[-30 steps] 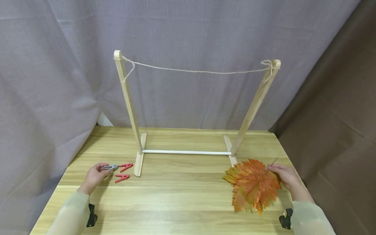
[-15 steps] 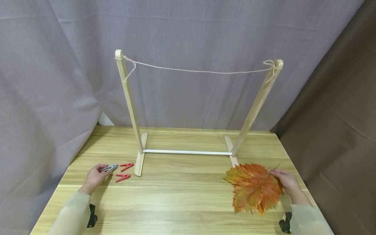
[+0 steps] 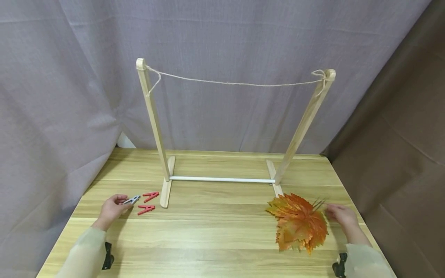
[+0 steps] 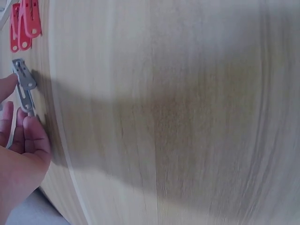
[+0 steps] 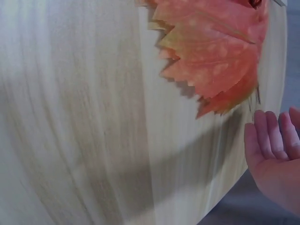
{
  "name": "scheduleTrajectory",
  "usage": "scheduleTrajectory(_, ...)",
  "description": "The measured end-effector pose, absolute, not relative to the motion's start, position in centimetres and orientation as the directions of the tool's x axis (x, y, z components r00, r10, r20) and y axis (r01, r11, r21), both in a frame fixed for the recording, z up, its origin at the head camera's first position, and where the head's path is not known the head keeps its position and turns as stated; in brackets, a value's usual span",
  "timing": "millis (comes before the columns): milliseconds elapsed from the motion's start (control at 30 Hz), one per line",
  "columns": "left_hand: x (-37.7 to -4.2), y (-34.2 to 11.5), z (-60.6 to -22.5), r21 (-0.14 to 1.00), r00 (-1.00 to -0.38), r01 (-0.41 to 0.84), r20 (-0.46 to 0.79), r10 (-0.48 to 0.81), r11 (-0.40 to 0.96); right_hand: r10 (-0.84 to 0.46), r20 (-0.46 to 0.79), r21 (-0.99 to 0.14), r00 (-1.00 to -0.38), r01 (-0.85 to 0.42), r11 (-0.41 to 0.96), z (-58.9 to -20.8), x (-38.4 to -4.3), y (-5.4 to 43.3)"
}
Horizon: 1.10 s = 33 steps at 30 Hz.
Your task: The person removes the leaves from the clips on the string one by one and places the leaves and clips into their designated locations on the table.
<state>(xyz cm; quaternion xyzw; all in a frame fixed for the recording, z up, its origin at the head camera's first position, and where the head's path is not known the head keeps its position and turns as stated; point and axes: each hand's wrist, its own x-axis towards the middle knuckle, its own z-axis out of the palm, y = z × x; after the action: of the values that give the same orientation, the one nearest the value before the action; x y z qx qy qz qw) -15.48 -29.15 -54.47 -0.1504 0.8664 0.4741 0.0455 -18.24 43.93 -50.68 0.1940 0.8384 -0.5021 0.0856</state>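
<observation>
In the head view, my left hand (image 3: 112,208) is at the table's left with a grey clothespin (image 3: 131,199). The left wrist view shows the thumb at the side of this clothespin (image 4: 23,84) and curled fingers at its lower end. Two red clothespins (image 3: 151,196) lie just beyond it. Orange-and-yellow artificial maple leaves (image 3: 300,222) lie stacked at the right, thin stems pointing up and right. My right hand (image 3: 344,217) is beside those stems. Its fingers are loosely bent and apart from the leaves (image 5: 215,51) in the right wrist view, holding nothing.
A wooden frame (image 3: 153,119) stands mid-table, a twine line (image 3: 226,83) tied between its post tops and a white rod (image 3: 222,179) joining the feet. Grey curtain (image 3: 222,38) hangs behind; a brown curtain (image 3: 393,135) hangs at the right.
My right hand has let go of the leaf stem and drawn slightly away; the leaves have settled with stems fanned. The grey clothespin has tilted and come slightly away from the red ones.
</observation>
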Motion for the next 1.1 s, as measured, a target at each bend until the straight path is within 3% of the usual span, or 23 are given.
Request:
scheduleTrajectory(200,-15.2,-29.5,-53.4,0.829,-0.948,-0.307,-0.221,-0.230,0.467,0.244,-0.324,-0.922,-0.914,0.363,0.134,-53.8,-19.8,47.3)
scheduleTrajectory(400,-15.5,-29.5,-51.8,0.874,-0.956,-0.260,-0.171,-0.240,0.411,0.214,-0.318,-0.945,-0.924,0.291,-0.146,-56.6,-22.5,50.1)
scheduleTrajectory(500,-16.0,-29.2,-50.7,0.900,-0.965,-0.210,-0.129,-0.227,0.381,0.194,-0.300,-0.948,-0.934,0.269,-0.172,-54.5,-22.5,48.8)
scheduleTrajectory(767,-17.1,-27.9,-47.8,0.940,-0.985,-0.127,-0.082,-0.152,0.318,0.096,-0.247,-0.926,-0.964,0.206,-0.318,-43.0,-19.4,39.4)
scheduleTrajectory(1100,-18.0,-24.4,-44.1,0.956,-0.999,-0.019,-0.006,-0.044,0.292,0.063,-0.122,-0.937,-0.991,0.094,-0.335,-39.7,-19.3,35.6)
